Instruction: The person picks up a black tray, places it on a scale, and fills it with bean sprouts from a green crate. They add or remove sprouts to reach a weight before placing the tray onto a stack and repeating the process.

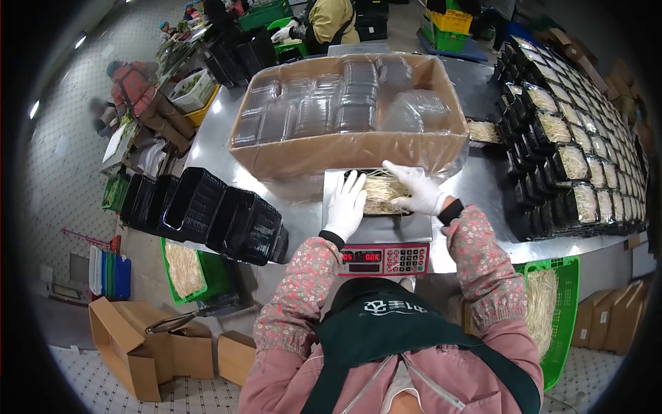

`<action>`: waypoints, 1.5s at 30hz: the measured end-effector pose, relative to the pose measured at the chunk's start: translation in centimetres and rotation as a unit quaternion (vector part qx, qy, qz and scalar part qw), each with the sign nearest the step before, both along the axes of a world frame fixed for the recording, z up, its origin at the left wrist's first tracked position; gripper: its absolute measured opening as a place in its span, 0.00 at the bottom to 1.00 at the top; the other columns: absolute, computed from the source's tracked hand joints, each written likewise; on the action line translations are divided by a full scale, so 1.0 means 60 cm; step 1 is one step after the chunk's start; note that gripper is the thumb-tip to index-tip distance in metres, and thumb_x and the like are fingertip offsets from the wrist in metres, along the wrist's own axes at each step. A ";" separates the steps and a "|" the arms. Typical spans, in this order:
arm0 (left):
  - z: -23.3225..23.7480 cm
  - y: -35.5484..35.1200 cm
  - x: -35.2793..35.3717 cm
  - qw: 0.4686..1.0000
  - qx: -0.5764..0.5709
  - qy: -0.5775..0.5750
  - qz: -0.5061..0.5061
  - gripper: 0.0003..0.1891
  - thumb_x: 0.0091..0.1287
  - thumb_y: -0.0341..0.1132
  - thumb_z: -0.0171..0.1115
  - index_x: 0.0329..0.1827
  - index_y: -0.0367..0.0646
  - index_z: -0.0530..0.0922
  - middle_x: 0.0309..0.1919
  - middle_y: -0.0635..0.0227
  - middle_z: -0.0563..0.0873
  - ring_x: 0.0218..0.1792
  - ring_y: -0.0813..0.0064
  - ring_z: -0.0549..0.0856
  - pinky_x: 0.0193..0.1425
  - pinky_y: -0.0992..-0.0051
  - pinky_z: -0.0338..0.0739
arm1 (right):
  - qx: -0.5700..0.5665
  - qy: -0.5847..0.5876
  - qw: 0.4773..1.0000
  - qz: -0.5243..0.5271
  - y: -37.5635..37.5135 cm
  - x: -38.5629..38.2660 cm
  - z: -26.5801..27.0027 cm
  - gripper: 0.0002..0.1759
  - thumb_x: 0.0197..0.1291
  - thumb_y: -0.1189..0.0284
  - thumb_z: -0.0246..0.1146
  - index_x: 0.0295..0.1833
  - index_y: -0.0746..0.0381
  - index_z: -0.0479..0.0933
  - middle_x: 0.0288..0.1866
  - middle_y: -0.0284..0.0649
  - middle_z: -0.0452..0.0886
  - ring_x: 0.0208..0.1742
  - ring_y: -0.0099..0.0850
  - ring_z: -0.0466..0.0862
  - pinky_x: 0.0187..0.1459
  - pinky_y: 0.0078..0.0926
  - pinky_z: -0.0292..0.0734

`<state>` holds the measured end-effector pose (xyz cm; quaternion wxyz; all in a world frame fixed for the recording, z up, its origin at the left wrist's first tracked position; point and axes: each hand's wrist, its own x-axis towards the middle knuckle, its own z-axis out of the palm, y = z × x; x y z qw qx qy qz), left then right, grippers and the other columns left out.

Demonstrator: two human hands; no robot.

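A black plastic tray of pale, thin sprouts (381, 193) sits on the weighing scale (385, 259), whose red digits are lit. My left hand (347, 208), in a white glove, lies along the tray's left side with its fingers stretched out. Over the right side is my right hand (422, 192), also gloved, its thumb and fingers apart around the sprouts. Neither hand has anything lifted. The hands hide much of the tray's left and right rims.
Beyond the scale stands a cardboard box (352, 153) of clear plastic lids. Stacked empty black trays (200, 207) stand left; filled trays (576, 162) rise in rows at right. Green crates of sprouts (185, 270) (569, 310) flank me below table height. Other people work farther back.
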<state>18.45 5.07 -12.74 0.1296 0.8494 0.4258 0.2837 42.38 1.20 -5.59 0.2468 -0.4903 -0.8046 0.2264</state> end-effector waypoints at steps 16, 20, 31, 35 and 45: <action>0.040 0.027 -0.023 0.971 -0.112 -0.209 0.040 0.25 0.76 0.37 0.49 0.75 0.42 0.64 0.71 0.52 0.71 0.72 0.57 0.70 0.76 0.65 0.61 | 0.182 -0.061 0.979 -0.067 -0.028 0.023 -0.022 0.32 0.64 0.63 0.64 0.71 0.63 0.66 0.67 0.50 0.73 0.66 0.48 0.73 0.67 0.42 0.67; 0.000 -0.006 0.024 0.999 -0.001 -0.036 0.021 0.23 0.71 0.38 0.56 0.68 0.43 0.72 0.63 0.50 0.79 0.63 0.51 0.78 0.70 0.58 0.68 | 0.170 -0.152 0.972 -0.052 0.014 -0.072 -0.118 0.29 0.69 0.59 0.55 0.71 0.61 0.65 0.70 0.52 0.69 0.72 0.51 0.67 0.69 0.48 0.63; 0.012 -0.002 0.000 0.997 0.040 -0.053 0.027 0.24 0.70 0.32 0.52 0.71 0.40 0.69 0.68 0.48 0.72 0.71 0.45 0.67 0.77 0.55 0.58 | 0.037 0.079 0.996 -0.036 0.014 0.062 -0.009 0.38 0.61 0.65 0.68 0.75 0.61 0.63 0.74 0.51 0.69 0.75 0.44 0.68 0.74 0.39 0.62; 0.040 0.000 0.001 0.997 0.074 -0.021 -0.026 0.25 0.70 0.32 0.54 0.71 0.38 0.69 0.69 0.49 0.72 0.72 0.48 0.67 0.77 0.57 0.59 | 0.027 -0.094 0.988 -0.121 0.005 0.080 -0.008 0.50 0.53 0.48 0.70 0.77 0.59 0.60 0.73 0.55 0.67 0.72 0.51 0.69 0.70 0.42 0.68; 0.016 0.039 0.065 0.993 -0.022 0.103 -0.049 0.22 0.72 0.37 0.50 0.66 0.38 0.73 0.59 0.52 0.79 0.60 0.52 0.76 0.66 0.58 0.70 | -0.063 -0.262 0.959 -0.088 0.023 -0.003 -0.024 0.19 0.56 0.54 0.67 0.38 0.60 0.86 0.34 0.46 0.87 0.38 0.43 0.87 0.42 0.41 0.81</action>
